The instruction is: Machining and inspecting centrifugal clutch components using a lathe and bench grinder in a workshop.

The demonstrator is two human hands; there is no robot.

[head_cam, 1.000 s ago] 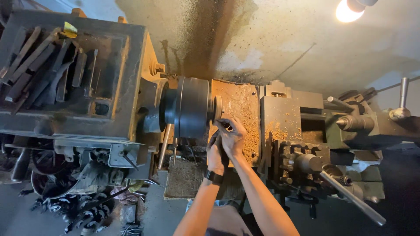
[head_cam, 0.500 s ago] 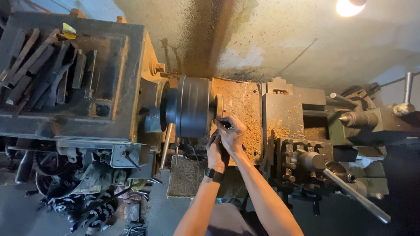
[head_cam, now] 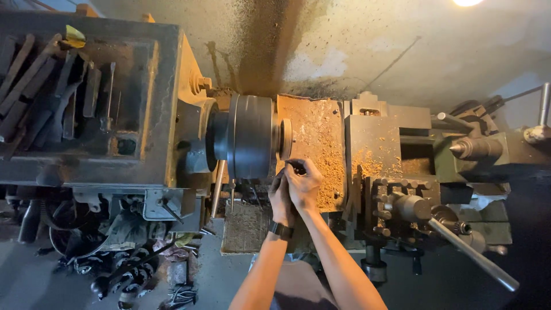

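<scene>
Both hands, left hand (head_cam: 280, 198) and right hand (head_cam: 304, 183), meet below the lathe chuck (head_cam: 249, 136), fingers pinching something small, dark, unidentifiable.

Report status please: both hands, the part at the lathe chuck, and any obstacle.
Left hand and right hand together below the chuck, fingers closed on a small dark part. Disc workpiece sits in the chuck. Tool post stands apart to the right.

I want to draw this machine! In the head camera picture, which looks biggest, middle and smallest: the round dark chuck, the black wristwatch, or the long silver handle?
1. Round dark chuck, clearly the largest.
2. Long silver handle, long but thin.
3. Black wristwatch on the left hand, smallest, though it sits nearer the camera.
</scene>
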